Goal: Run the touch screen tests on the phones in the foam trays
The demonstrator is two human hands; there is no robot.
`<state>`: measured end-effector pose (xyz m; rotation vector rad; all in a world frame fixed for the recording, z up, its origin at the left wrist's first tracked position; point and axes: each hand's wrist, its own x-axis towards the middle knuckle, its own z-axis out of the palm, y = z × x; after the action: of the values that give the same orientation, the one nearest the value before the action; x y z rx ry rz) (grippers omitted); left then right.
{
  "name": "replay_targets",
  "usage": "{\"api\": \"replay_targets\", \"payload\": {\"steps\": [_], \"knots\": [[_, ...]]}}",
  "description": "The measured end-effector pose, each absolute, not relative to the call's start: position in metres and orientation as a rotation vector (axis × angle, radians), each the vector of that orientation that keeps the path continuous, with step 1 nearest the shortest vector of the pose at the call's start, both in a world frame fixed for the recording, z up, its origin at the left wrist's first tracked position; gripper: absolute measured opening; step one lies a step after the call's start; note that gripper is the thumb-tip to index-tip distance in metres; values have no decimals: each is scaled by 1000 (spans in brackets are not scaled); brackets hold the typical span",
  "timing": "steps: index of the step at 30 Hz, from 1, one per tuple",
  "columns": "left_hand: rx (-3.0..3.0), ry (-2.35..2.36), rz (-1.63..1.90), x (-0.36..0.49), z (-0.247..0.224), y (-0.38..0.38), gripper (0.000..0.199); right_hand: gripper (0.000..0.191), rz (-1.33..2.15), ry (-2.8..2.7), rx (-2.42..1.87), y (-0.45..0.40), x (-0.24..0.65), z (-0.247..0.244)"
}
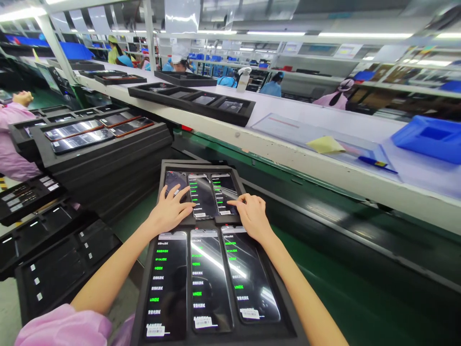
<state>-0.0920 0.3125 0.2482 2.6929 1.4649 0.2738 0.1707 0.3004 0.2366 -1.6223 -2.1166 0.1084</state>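
A black foam tray (212, 224) lies in front of me with several smartphones in its slots, in two rows. My left hand (172, 206) is spread over the far-left smartphone (176, 179), its thumb reaching toward the far-middle smartphone (203, 192). My right hand (252, 214) has its index finger stretched onto the screen of the far-right smartphone (223, 190), with the other fingers curled. In the near row, a left smartphone (169, 288), a middle one (212, 288) and a right one (252, 283) show lists in green and white text, with white labels near their bottom edges.
Stacked foam trays (108, 154) with phones stand at the left, and more trays (68, 259) lie lower down. A long white bench (288, 113) runs across, bearing another tray (194, 101) and a blue bin (432, 139). A co-worker's pink sleeve (16, 139) is at far left.
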Motion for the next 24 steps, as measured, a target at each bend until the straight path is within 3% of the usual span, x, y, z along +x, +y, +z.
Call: {"api": "replay_targets", "payload": {"steps": [8, 13, 18, 24], "knots": [[2696, 1459, 343, -95, 242, 315, 40, 49, 41, -2221, -1636, 302, 167, 240], [2575, 1534, 654, -101, 243, 305, 41, 49, 30, -2079, -1601, 290, 172, 243], [2098, 1595, 1018, -111, 232, 247, 33, 49, 119, -2147, -1543, 229, 179, 244], [1371, 1455, 1170, -119, 204, 173, 55, 45, 252, -2197, -1569, 148, 184, 238]]}}
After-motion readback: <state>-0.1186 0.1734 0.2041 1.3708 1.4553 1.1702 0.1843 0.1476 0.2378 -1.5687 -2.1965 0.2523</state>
